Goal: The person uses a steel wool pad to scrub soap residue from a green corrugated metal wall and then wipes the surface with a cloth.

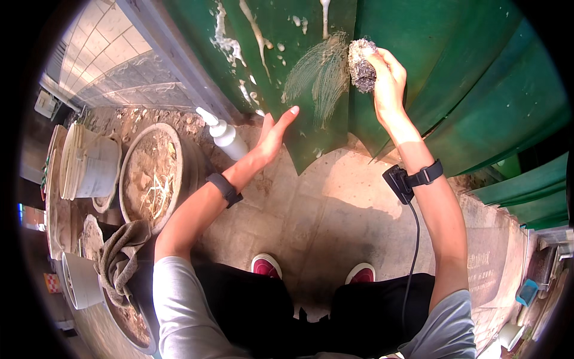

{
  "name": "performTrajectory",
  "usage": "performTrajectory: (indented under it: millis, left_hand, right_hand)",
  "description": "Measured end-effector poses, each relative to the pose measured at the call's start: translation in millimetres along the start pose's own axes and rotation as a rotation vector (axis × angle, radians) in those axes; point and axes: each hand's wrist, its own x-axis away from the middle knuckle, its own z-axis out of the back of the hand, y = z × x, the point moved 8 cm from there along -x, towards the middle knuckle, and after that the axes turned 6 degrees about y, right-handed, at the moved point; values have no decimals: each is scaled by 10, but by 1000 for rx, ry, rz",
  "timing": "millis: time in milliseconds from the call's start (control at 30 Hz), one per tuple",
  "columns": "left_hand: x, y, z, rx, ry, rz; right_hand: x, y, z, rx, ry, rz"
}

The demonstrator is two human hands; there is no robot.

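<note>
A green plastic curtain (pixel 317 140) hangs in front of me, with streaks of white foam (pixel 227 45) and a patch of smeared suds (pixel 317 78) on it. My right hand (pixel 390 78) is closed around a grey steel wool scrubber (pixel 362 66), whose upper part is coated in pale foam. The scrubber lies against the curtain at the right end of the smear. My left hand (pixel 272 136) grips the lower left edge of the curtain strip, thumb in front; its other fingers are mostly hidden behind. Beside my left wrist stands a white spray bottle (pixel 227 139).
At left are a large round planter (pixel 127 179) of dry soil, stacked pale buckets (pixel 89 170), a brown cloth (pixel 122 257) and a white pot (pixel 81 280). A metal post (pixel 185 60) borders the curtain. More green curtain folds (pixel 472 72) hang at right above the paved floor (pixel 299 209).
</note>
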Motion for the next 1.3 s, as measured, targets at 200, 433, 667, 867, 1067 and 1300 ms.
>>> performTrajectory:
  millis: [200, 433, 667, 867, 1067, 1300]
  left_hand:
    - [-60, 37, 94, 153, 30, -69]
    - [-94, 291, 154, 194, 121, -264]
    - [39, 399, 39, 230, 180, -147]
    - [42, 686, -59, 193, 92, -175]
    - [-47, 607, -47, 226, 116, -140]
    - [-23, 586, -93, 268, 107, -65]
  right_hand:
    - [-6, 105, 45, -35, -26, -71]
    - [51, -49, -118, -42, -27, 18]
    - [100, -417, -150, 320, 31, 329]
    - [158, -777, -266, 638, 86, 605]
    - [197, -723, -406, 704, -26, 632]
    - [171, -701, -419, 718, -61, 591]
